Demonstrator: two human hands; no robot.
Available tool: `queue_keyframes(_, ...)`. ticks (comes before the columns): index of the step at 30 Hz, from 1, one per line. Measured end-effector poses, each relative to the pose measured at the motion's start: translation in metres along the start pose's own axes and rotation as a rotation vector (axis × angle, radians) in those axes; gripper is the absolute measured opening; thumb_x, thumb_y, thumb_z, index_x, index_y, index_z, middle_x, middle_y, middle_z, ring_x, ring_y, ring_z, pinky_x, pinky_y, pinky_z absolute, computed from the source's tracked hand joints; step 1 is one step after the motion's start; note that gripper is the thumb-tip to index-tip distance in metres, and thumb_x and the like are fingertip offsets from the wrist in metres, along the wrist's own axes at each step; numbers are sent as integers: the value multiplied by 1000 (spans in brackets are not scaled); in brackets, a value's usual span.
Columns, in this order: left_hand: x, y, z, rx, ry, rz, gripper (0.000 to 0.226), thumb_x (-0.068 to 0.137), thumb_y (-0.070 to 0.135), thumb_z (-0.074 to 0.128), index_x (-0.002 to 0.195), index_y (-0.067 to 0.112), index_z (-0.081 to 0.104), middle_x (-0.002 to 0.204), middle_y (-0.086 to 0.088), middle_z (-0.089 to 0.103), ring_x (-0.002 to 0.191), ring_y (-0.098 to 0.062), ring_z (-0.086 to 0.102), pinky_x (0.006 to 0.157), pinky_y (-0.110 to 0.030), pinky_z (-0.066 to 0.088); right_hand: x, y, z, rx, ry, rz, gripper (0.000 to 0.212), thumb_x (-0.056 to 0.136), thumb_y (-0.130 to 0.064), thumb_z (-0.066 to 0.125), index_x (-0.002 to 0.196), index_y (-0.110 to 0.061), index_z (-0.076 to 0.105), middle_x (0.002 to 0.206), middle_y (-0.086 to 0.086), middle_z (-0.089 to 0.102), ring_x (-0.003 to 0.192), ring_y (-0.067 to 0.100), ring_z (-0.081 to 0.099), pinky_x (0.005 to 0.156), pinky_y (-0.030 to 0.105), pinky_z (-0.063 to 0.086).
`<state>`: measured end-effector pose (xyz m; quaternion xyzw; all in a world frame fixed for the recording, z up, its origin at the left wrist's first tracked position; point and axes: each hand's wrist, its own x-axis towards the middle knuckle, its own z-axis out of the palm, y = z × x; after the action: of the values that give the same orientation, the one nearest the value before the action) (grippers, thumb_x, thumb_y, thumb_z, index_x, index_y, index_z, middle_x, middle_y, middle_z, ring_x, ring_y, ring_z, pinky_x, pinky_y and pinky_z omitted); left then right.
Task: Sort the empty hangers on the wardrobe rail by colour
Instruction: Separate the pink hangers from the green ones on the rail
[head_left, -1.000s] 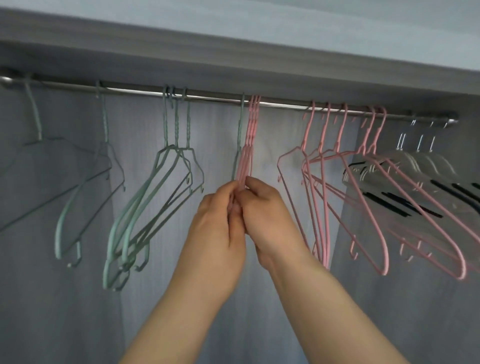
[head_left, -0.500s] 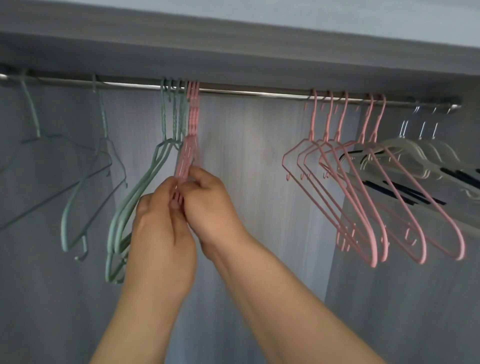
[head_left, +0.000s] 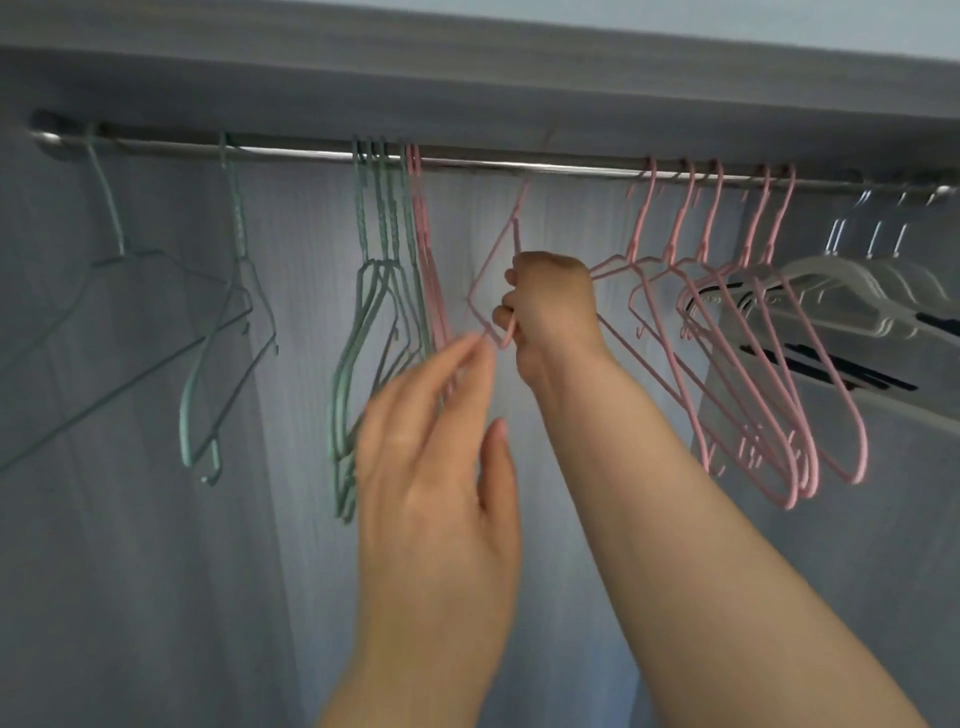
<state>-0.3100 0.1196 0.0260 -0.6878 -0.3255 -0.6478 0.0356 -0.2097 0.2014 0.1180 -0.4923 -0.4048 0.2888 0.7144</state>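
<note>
The fingers (head_left: 505, 315) of the right hand (head_left: 553, 312) are curled round the thin wire of one pink hanger (head_left: 489, 265). It is held tilted below the middle of the rail (head_left: 519, 167). Its hook is blurred, so it cannot be told whether it sits on the rail. The fingers (head_left: 460, 364) of the left hand (head_left: 431, 441) are straight and loosely spread, and nothing is grasped. Their tips are just beside the held hanger's lower corner, and this hand is smeared by blur.

The rail is fixed across the top of the grey wardrobe (head_left: 156, 571), and every other hanger is hung from it empty. Just left of the held hanger, a pink pair (head_left: 427, 244) is hung touching a green bunch (head_left: 363, 223). Nearer the rail's left end, a single green hanger (head_left: 236, 223) is seen, and well apart from it a last green hanger (head_left: 110, 208) at that end. Right of the hands, a pink group (head_left: 675, 228) of five is hung. At the right end, white hangers (head_left: 831, 291) with black strips are crowded together.
</note>
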Motion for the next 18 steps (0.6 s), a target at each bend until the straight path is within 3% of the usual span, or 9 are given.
queue_keyframes(3, -15, 5, 4, -121, -50, 41, 35, 84, 15, 50, 117, 12, 59, 120, 9, 54, 113, -2, 44, 102, -6, 25, -15, 16, -10, -92, -41, 66, 24, 87, 2, 37, 67, -2, 50, 67, 17, 51, 33, 9, 38, 30, 14, 31)
queue_keyframes(4, -20, 6, 4, -146, -78, 33, 35, 85, 17, 48, 118, 14, 59, 121, 10, 55, 114, -1, 44, 102, -6, 25, -24, 26, -17, -113, -42, 98, 22, 88, 1, 38, 78, 7, 57, 73, 15, 50, 42, 16, 44, 30, 10, 28)
queue_keyframes(5, -26, 6, 5, -164, -101, 24, 35, 85, 18, 47, 118, 15, 59, 121, 11, 55, 115, 0, 45, 102, -6, 25, -32, 38, -25, -117, -31, 128, 26, 88, 1, 37, 95, 15, 58, 87, 33, 60, 51, 24, 49, 31, 8, 26)
queue_keyframes(6, -32, 7, 6, -178, -120, 19, 35, 85, 19, 46, 119, 16, 58, 122, 12, 55, 116, 0, 45, 102, -5, 25, -40, 53, -36, -124, -38, 138, 29, 89, 1, 37, 107, 17, 53, 99, 37, 59, 56, 29, 50, 31, 8, 26)
queue_keyframes(7, -38, 8, 7, -190, -140, 14, 36, 85, 19, 46, 119, 17, 57, 122, 12, 54, 116, 1, 45, 100, -3, 25, -48, 67, -48, -143, -71, 124, 29, 90, 0, 37, 108, 17, 52, 70, 25, 53, 55, 27, 46, 32, 9, 27)
queue_keyframes(9, -50, 8, 11, -223, -197, -14, 37, 85, 22, 46, 120, 18, 56, 122, 13, 54, 116, 3, 45, 97, 1, 25, -61, 92, -75, -246, -169, 83, 25, 92, -4, 36, 92, 3, 59, 62, 8, 40, 50, 18, 37, 33, 12, 30)
queue_keyframes(11, -62, 1, 18, -255, -268, -83, 38, 84, 26, 46, 121, 20, 55, 122, 14, 53, 115, 2, 46, 97, -1, 28, -70, 110, -107, -519, -207, 27, 25, 93, -5, 33, 92, -12, 57, 65, 2, 45, 48, 12, 43, 39, 17, 38)
queue_keyframes(15, -81, -36, 33, -201, -439, -312, 54, 85, 14, 56, 135, 18, 35, 132, -4, 46, 122, -18, 46, 107, -31, 34, -85, 125, -178, -1226, -152, -191, 20, 94, -19, 38, 102, -21, 56, 97, 4, 59, 84, 26, 59, 71, 33, 47)
queue_keyframes(18, -88, -71, 38, -66, -581, -505, 74, 83, 9, 60, 142, 12, 14, 145, -18, 26, 133, -29, 29, 109, -29, 18, -89, 115, -209, -1240, -120, -231, 21, 86, -48, 50, 73, -31, 54, 69, -10, 59, 66, 12, 55, 59, 27, 42)
